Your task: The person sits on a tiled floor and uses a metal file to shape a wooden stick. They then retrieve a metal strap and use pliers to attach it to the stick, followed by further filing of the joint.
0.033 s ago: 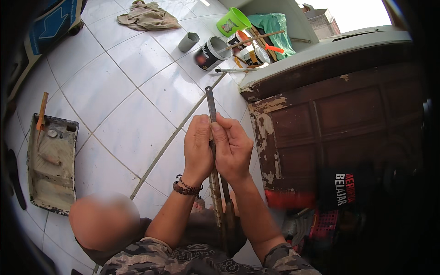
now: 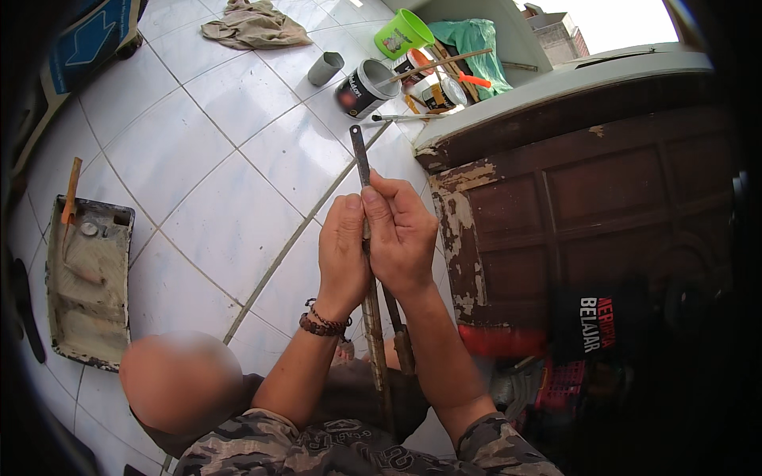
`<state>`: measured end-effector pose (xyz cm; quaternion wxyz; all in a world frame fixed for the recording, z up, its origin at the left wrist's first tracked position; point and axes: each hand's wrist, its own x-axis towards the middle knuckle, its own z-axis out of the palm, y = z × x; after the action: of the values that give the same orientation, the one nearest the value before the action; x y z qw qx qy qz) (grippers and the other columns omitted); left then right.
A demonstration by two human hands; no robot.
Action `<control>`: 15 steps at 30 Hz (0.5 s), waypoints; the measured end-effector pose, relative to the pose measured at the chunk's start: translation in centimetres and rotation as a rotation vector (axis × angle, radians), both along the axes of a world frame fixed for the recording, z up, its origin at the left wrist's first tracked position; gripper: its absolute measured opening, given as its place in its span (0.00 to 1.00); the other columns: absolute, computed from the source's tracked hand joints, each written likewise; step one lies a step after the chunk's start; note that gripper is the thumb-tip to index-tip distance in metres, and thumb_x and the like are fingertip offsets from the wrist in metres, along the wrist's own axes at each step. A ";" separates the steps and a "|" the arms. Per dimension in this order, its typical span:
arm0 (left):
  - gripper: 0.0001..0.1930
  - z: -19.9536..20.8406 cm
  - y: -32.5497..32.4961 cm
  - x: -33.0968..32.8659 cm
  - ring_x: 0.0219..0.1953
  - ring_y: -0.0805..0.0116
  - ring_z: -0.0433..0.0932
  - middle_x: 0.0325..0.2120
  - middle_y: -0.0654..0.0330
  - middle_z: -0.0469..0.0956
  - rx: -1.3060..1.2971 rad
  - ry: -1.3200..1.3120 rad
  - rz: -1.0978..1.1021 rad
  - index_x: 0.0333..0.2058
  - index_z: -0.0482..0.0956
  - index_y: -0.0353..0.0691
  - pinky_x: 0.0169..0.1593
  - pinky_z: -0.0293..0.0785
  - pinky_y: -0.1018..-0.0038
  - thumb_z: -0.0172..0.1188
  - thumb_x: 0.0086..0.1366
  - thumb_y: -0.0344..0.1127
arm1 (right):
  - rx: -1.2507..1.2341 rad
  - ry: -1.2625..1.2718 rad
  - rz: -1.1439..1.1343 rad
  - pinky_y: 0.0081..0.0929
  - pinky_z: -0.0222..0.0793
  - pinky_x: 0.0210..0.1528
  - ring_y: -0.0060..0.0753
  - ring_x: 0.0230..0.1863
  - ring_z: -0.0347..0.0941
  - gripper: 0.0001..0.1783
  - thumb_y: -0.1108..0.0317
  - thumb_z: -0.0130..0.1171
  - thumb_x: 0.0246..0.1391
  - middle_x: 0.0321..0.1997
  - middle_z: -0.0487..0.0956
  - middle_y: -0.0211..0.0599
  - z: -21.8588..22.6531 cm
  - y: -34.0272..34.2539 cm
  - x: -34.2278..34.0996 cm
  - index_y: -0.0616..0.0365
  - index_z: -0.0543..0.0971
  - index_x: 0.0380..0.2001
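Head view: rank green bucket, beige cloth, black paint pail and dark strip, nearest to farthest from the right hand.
1. Dark strip, in the right hand
2. Black paint pail, ahead
3. Green bucket, beyond the pail
4. Beige cloth, forward left

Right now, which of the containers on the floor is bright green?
The bucket at the back, beyond the paint can. Its colour sets it apart: that can is mostly black outside, and the cup to the can's left is grey.

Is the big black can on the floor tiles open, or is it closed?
Open: no lid covers the mouth of the big black can, and its grey inside is visible. How full it is, I cannot tell.
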<state>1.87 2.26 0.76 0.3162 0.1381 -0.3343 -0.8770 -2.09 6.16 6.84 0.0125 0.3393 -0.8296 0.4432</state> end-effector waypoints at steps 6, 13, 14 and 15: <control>0.20 0.0 -0.5 0.2 0.27 0.81 0.63 0.24 0.69 0.66 -0.041 -0.050 -0.037 0.31 0.69 0.41 0.31 0.63 0.80 0.38 0.76 0.50 | -0.090 0.154 0.023 0.21 0.70 0.29 0.20 0.25 0.73 0.10 0.72 0.55 0.62 0.26 0.81 0.42 -2.5 2.9 1.8 0.69 0.78 0.42; 0.20 -0.1 -0.8 -0.4 0.27 0.82 0.62 0.25 0.69 0.65 -0.068 -0.045 -0.037 0.32 0.69 0.41 0.30 0.63 0.81 0.39 0.76 0.50 | -0.124 0.129 -0.013 0.21 0.70 0.28 0.19 0.23 0.71 0.10 0.70 0.55 0.63 0.25 0.81 0.37 -2.8 3.5 2.3 0.68 0.78 0.42; 0.20 0.1 -0.6 0.0 0.28 0.82 0.62 0.25 0.70 0.65 -0.102 -0.051 -0.041 0.32 0.69 0.41 0.30 0.64 0.81 0.39 0.76 0.50 | -0.106 0.136 -0.004 0.21 0.70 0.28 0.19 0.24 0.71 0.10 0.70 0.55 0.63 0.25 0.80 0.36 -2.2 2.9 2.4 0.67 0.78 0.42; 0.20 0.7 -0.5 0.0 0.26 0.81 0.58 0.22 0.69 0.61 0.006 -0.019 -0.033 0.29 0.67 0.39 0.30 0.59 0.79 0.39 0.77 0.47 | -0.068 0.086 -0.018 0.21 0.71 0.31 0.20 0.27 0.74 0.10 0.71 0.55 0.63 0.26 0.81 0.38 -1.1 1.7 1.5 0.67 0.78 0.42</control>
<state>1.87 1.79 1.44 0.2981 0.1420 -0.3370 -0.8817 -0.64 7.82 5.70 0.0639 0.3500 -0.8157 0.4561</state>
